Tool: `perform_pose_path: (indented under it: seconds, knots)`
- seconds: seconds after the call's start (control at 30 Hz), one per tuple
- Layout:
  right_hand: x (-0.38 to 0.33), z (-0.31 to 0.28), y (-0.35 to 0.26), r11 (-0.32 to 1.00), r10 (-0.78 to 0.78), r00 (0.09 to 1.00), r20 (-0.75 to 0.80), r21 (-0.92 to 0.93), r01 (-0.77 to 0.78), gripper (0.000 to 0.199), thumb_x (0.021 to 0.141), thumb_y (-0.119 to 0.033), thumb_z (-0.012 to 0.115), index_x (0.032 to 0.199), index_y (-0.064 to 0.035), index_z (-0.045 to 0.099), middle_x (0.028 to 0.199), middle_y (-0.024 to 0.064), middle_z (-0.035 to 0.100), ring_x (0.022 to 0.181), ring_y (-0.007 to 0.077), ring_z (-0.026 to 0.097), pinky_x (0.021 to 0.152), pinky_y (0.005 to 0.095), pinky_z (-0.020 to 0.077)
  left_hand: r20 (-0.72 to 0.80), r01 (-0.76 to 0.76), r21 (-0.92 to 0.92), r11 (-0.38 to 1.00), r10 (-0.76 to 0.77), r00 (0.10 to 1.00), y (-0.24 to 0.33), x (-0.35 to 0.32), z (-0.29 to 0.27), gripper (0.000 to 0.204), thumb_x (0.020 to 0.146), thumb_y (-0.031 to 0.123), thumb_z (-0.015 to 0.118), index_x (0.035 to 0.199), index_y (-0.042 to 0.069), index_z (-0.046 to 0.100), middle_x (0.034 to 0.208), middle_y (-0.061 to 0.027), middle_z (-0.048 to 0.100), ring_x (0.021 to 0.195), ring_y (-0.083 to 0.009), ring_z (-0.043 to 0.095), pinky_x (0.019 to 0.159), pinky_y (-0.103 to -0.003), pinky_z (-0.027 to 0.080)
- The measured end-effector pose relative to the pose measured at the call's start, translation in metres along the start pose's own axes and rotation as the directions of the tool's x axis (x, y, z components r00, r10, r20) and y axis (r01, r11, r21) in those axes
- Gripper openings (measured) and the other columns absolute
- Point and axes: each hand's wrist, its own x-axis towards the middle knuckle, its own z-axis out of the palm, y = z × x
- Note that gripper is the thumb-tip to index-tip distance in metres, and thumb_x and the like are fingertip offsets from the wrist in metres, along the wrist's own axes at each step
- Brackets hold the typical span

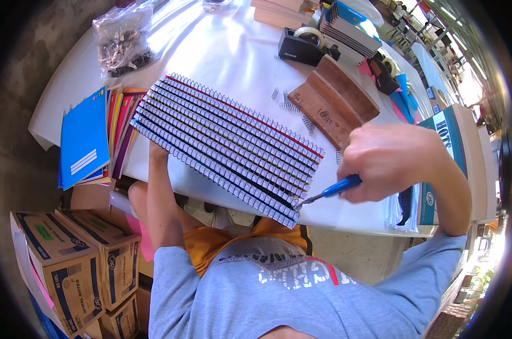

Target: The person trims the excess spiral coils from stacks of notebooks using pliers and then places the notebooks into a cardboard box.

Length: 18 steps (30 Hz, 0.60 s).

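Note:
A row of several spiral notebooks (228, 147) lies slanted across the near side of the white table, wire coils facing up. Its lower right corner reaches the table's front edge. My right hand (374, 161) is closed around blue-handled pliers (342, 185), whose metal tip meets the coil ends at that corner. At the left end, my left hand (158, 150) is against the underside of the row; its fingers are hidden by the notebooks. Loose wire coils (307, 124) lie beyond the row, beside a brown wooden trough (332, 104).
Blue-covered notebooks (86, 138) are stacked on the left, below a plastic bag of dark pieces (123, 45). Tape dispensers (301, 45) and more notebooks (349, 28) stand at the far right. A green-and-white box (445, 135) is by my right arm; cartons (64, 260) are at lower left.

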Motion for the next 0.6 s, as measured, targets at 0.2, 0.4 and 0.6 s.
perform_pose_path:
  seconds: [0.2, 0.4, 0.6]
  knots:
    - [-0.01, 0.018, 0.008, 0.973, -0.183, 0.823, -0.538, -0.216, 0.075, 0.039, 0.059, -0.017, 0.072, 0.097, -0.0116, 0.067, 0.093, 0.0086, 0.062, 0.088, 0.0265, 0.06, 0.08, 0.0408, 0.0481, -0.015, -0.008, -0.006, 1.0, 0.008, 1.0, 0.007, -0.002, -0.005, 0.053, 0.072, 0.024, 0.071, 0.115, 0.0, 0.054, 0.102, -0.0103, 0.062, 0.092, -0.0258, 0.06, 0.084, -0.033, 0.046]
    - [0.009, 0.039, 0.009, 0.908, -0.386, 0.564, -0.73, -0.407, 0.095, 0.048, 0.059, -0.018, 0.073, 0.106, -0.0164, 0.064, 0.096, 0.0048, 0.057, 0.094, 0.0219, 0.058, 0.097, 0.0454, 0.0423, -0.005, 0.004, -0.013, 1.0, -0.004, 1.0, 0.0, -0.006, -0.001, 0.053, 0.072, 0.024, 0.071, 0.115, -0.001, 0.054, 0.101, -0.0101, 0.062, 0.091, -0.0256, 0.06, 0.084, -0.033, 0.046]
    - [-0.004, 0.002, -0.012, 1.0, -0.021, 0.988, -0.152, -0.019, 0.019, 0.016, 0.07, -0.019, 0.065, 0.08, -0.0064, 0.066, 0.083, 0.0089, 0.064, 0.095, 0.0218, 0.06, 0.08, 0.0381, 0.0491, -0.015, -0.01, -0.006, 1.0, 0.01, 1.0, 0.006, -0.006, -0.002, 0.052, 0.072, 0.024, 0.071, 0.114, -0.001, 0.054, 0.101, -0.0099, 0.062, 0.091, -0.0254, 0.06, 0.083, -0.033, 0.046]
